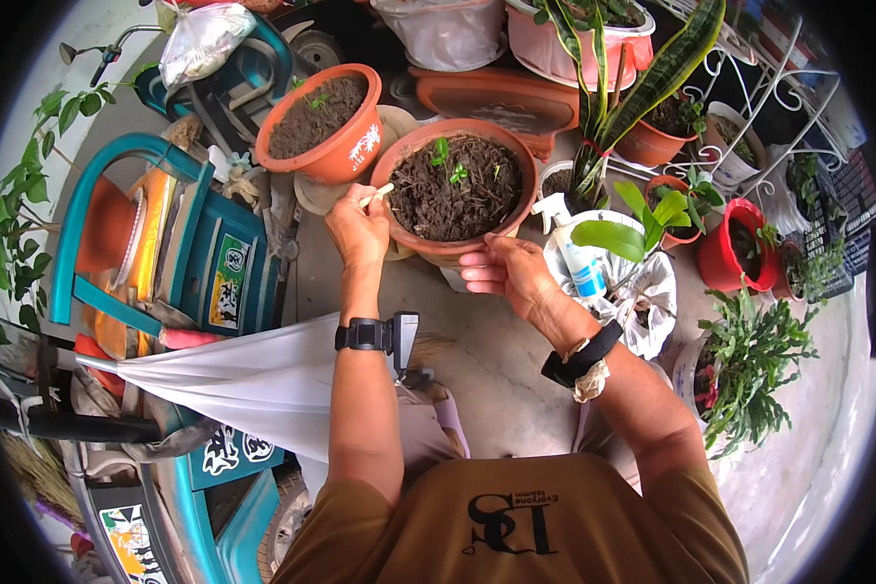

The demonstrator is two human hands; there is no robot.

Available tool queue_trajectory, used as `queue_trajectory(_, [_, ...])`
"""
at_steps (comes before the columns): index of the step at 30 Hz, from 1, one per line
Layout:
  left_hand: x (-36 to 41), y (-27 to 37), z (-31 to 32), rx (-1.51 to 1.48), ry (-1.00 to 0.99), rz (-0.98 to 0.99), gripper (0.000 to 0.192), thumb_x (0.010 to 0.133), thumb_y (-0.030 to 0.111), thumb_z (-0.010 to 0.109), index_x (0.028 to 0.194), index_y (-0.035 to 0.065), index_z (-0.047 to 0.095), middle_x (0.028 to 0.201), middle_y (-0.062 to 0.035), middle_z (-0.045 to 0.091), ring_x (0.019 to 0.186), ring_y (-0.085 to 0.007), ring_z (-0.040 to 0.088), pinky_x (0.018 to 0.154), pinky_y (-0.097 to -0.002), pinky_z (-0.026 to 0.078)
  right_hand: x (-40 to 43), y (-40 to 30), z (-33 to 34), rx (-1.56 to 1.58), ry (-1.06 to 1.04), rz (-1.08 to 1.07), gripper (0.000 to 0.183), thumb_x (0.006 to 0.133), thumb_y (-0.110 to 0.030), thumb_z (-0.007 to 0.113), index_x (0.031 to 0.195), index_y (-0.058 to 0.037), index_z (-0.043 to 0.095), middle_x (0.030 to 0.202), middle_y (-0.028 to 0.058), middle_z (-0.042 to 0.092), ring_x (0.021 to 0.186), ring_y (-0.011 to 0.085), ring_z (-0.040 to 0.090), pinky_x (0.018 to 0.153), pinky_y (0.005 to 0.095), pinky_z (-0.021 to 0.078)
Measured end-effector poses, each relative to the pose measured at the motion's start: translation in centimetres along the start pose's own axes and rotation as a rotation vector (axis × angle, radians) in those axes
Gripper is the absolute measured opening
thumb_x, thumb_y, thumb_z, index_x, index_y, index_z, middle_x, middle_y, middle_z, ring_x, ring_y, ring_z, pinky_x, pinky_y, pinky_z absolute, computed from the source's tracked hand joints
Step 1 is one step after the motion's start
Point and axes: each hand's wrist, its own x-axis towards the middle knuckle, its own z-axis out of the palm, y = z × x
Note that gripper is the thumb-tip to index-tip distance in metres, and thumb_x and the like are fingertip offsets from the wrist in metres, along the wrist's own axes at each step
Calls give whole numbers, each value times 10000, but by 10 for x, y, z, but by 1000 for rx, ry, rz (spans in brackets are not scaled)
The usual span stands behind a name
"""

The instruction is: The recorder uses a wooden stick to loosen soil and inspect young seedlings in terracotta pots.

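Observation:
A round terracotta-coloured pot (401,235) of dark soil stands before me, with small green seedlings (458,173) near its middle. At its left rim, my left hand (361,226) pinches a short, pale stick (377,194) between thumb and fingers. My right hand (507,270) touches the pot's lower right rim, its fingers loosely spread along the outside. Up and to the left sits another orange pot (336,157) with soil and small sprouts. Right of my right hand is a white spray bottle (578,252) with a blue label.
A snake plant (664,69) rises behind the pot. Right of it stand a white bag (646,321) around a leafy plant, a red pot (726,233) and a white metal rack (766,95). On the left are a teal vehicle (190,277) and a folded white umbrella (263,372).

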Motion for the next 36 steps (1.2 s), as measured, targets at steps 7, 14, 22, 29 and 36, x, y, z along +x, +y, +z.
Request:
queue_trajectory(7, [2, 8, 14, -142, 51, -9, 91, 755, -20, 635, 841, 3, 617, 727, -140, 646, 647, -207, 639, 617, -313, 494, 0, 3, -2, -26, -17, -3, 287, 947, -196, 426, 936, 43, 584, 835, 158, 654, 670, 237, 653, 600, 327, 569])
queue_trajectory(14, [13, 20, 35, -218, 121, 13, 122, 731, -10, 651, 848, 23, 635, 769, -138, 655, 656, -259, 630, 657, -346, 479, -1, 5, 3, -1, 21, -17, 254, 940, -186, 443, 901, 23, 582, 847, 165, 658, 664, 236, 652, 603, 332, 570])
queue_trajectory(22, [15, 12, 46, 227, 27, 172, 115, 731, 93, 642, 828, 136, 688, 763, -110, 661, 736, -278, 626, 769, -372, 366, -1, 7, 1, -15, 6, -29, 257, 935, -209, 466, 888, 15, 582, 839, 158, 661, 658, 225, 650, 608, 325, 568])
queue_trajectory(29, [14, 21, 20, 349, -127, 92, 90, 751, 103, 632, 825, 122, 681, 754, -110, 662, 732, -278, 627, 803, -381, 349, 2, 10, 0, -5, 9, -32, 242, 936, -201, 463, 891, 6, 578, 848, 154, 663, 650, 215, 648, 608, 320, 568])
queue_trajectory(36, [11, 12, 3, 143, 54, 87, 130, 751, 116, 653, 874, 79, 679, 773, -137, 664, 738, -305, 630, 792, -355, 420, 1, 8, 2, -15, 25, -49, 214, 936, -199, 458, 917, -17, 569, 844, 139, 668, 658, 206, 654, 598, 317, 567])
